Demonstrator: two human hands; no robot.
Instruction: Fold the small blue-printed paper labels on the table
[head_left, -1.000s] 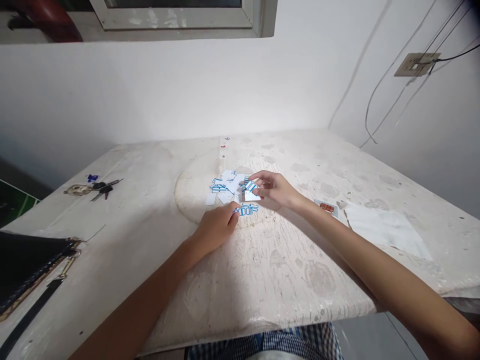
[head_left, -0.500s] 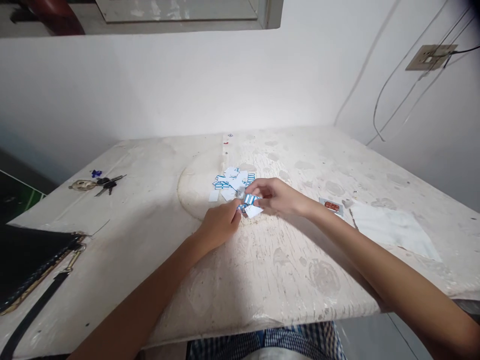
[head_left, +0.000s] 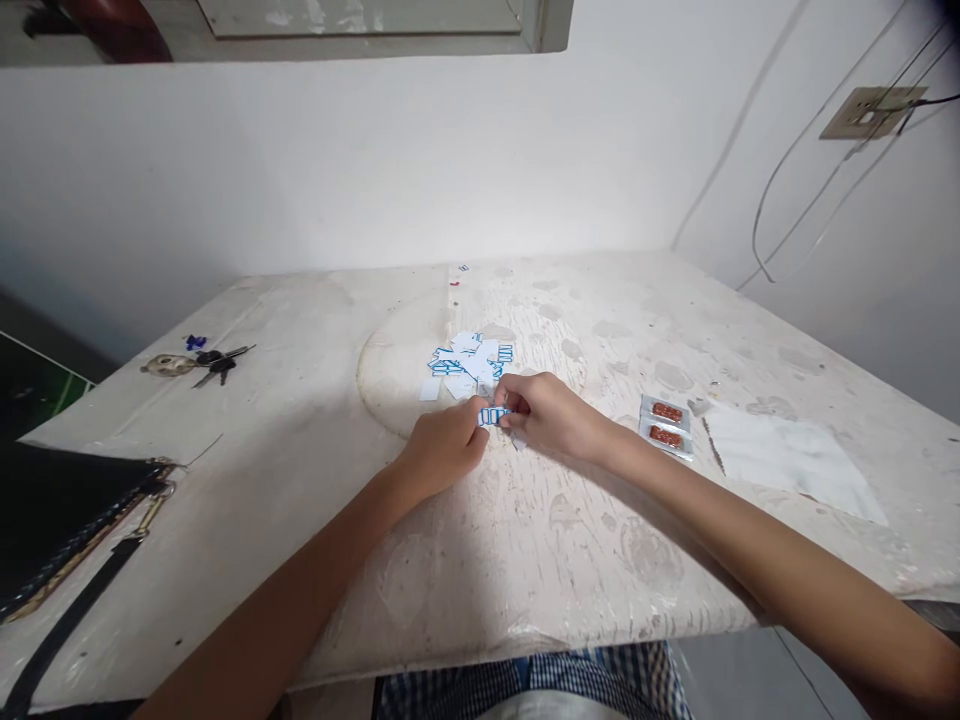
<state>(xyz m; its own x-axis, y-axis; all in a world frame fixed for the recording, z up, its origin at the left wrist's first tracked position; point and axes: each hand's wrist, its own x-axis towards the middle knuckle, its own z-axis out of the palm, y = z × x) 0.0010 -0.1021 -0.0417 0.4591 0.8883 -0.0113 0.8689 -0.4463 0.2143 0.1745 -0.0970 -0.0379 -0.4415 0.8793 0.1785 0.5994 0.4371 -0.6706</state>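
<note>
Between my two hands, just above the table, is a small white paper piece with blue printed outlines (head_left: 493,416). My left hand (head_left: 444,446) is closed on its left end, thumb toward me. The fingertips of my right hand (head_left: 544,408) pinch its right end. Just beyond my hands lies a loose pile of white paper pieces (head_left: 466,362), some with blue line drawings. A plain white square (head_left: 430,389) rests at the pile's left edge. Part of another scrap shows under my right fingers, too hidden to make out.
On the right lie a blister pack of reddish-brown pieces (head_left: 667,425) and a white cloth or paper sheet (head_left: 795,462). Keys (head_left: 217,365) sit at the left, beyond a black pouch with a strap (head_left: 71,515). The table (head_left: 480,570) meets a white wall.
My right hand has moved slightly toward me and closed on the right end of the blue-printed piece. The white scrap below is now mostly hidden. More of the blister pack shows.
</note>
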